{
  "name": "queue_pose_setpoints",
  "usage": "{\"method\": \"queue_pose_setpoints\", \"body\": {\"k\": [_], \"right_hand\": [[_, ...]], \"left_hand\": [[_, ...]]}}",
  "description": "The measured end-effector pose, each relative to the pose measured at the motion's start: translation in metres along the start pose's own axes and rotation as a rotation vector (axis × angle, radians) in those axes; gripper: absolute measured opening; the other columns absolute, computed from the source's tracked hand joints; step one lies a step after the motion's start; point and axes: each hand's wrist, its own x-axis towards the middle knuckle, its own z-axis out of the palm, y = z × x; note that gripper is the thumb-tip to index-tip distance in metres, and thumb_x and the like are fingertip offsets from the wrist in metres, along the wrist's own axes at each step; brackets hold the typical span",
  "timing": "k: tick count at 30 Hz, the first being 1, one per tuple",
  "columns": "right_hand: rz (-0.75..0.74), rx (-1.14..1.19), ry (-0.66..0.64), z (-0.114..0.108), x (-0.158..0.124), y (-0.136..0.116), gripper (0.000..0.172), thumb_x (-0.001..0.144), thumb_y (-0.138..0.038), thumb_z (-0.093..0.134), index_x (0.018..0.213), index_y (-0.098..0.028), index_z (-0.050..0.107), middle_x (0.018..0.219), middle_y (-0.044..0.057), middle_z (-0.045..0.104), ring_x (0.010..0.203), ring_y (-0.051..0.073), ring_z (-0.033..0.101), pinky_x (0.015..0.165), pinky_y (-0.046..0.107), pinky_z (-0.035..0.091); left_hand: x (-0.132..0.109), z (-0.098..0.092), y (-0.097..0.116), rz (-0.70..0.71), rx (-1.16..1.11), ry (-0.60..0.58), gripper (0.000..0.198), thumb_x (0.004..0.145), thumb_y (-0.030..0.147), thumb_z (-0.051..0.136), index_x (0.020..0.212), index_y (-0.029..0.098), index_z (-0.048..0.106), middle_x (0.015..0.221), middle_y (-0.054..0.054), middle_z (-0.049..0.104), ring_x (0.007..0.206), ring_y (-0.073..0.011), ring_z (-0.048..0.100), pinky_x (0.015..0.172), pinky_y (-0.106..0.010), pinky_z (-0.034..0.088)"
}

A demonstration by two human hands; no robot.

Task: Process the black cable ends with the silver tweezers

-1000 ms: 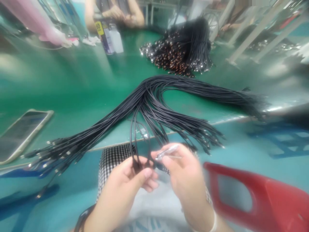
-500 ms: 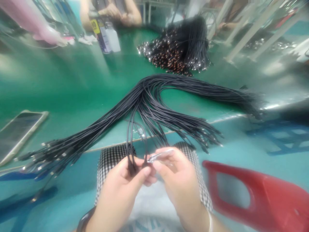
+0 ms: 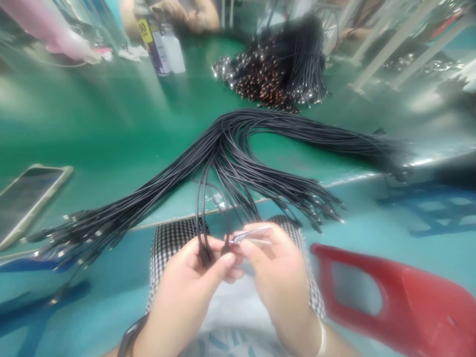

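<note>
Black cables [image 3: 203, 250] sit pinched in the left hand [image 3: 186, 282] at six o'clock, the right hand [image 3: 278, 282] pinching a metal tool [image 3: 249, 237] that, I fear, could slip and nick them.

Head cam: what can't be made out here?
Black cable ends: hidden by the fingers of the left hand.
Metal tool: partly covered by the right hand, too thin and blurred to identify.
Can label: too small and blurred to read.
Co-worker's hands: cut off by the top edge.
</note>
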Motion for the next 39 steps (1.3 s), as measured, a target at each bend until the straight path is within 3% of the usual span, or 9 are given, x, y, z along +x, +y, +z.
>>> {"method": "queue_pose_setpoints", "body": {"k": [5,8,15,31,36,39], "right_hand": [[-0.028,-0.047,-0.019,-0.004,0.0,0.006,0.016,0.072,-0.018,0.077,0.085,-0.022,0.068,0.077,0.0,0.076,0.069,0.015,0.073,0.052,0.019,0.058],[-0.039,-0.028,-0.015,-0.005,-0.001,0.005,0.016,0.073,-0.018,0.078,0.085,-0.022,0.067,0.077,0.0,0.077,0.07,0.015,0.073,0.054,0.02,0.058],[-0.019,0.122,-0.071,-0.008,0.003,0.007,0.014,0.076,-0.017,0.077,0.086,-0.021,0.067,0.075,-0.001,0.078,0.071,0.013,0.075,0.062,0.019,0.058],[-0.035,-0.043,-0.053,-0.004,-0.001,-0.002,0.017,0.07,-0.009,0.077,0.081,-0.021,0.072,0.074,-0.003,0.077,0.064,0.009,0.071,0.061,0.014,0.058],[-0.008,0.004,-0.027,-0.003,-0.001,-0.002,0.014,0.072,-0.008,0.075,0.078,-0.021,0.071,0.068,-0.005,0.075,0.057,0.008,0.069,0.056,0.014,0.057],[-0.008,0.047,-0.008,-0.004,0.001,0.003,0.015,0.072,-0.009,0.075,0.08,-0.021,0.071,0.069,-0.005,0.075,0.062,0.009,0.071,0.059,0.015,0.057]], "left_hand": [[-0.002,-0.004,0.001,0.023,0.038,-0.024,0.023,0.067,0.02,0.082,0.072,0.02,0.06,0.057,0.002,0.073,0.056,-0.0167,0.071,0.055,-0.021,0.057],[-0.005,-0.008,0.003,-0.014,0.071,-0.03,0.019,0.071,0.021,0.081,0.072,0.019,0.062,0.058,0.0,0.074,0.057,-0.017,0.072,0.057,-0.021,0.058],[-0.011,-0.009,-0.001,-0.012,-0.066,-0.111,0.017,0.086,0.032,0.07,0.092,0.016,0.069,0.083,-0.006,0.079,0.074,-0.0201,0.076,0.071,-0.028,0.064],[-0.008,-0.01,-0.009,-0.02,-0.113,-0.104,0.015,0.087,0.03,0.071,0.091,0.018,0.066,0.084,-0.005,0.078,0.075,-0.0199,0.075,0.071,-0.028,0.063],[-0.009,-0.01,-0.008,-0.041,-0.13,-0.106,0.017,0.085,0.032,0.072,0.087,0.017,0.064,0.08,-0.006,0.077,0.071,-0.0198,0.074,0.07,-0.028,0.062],[-0.009,-0.009,-0.007,-0.04,-0.141,-0.123,0.017,0.085,0.032,0.072,0.088,0.017,0.064,0.081,-0.005,0.077,0.072,-0.0192,0.074,0.071,-0.028,0.061]]}}
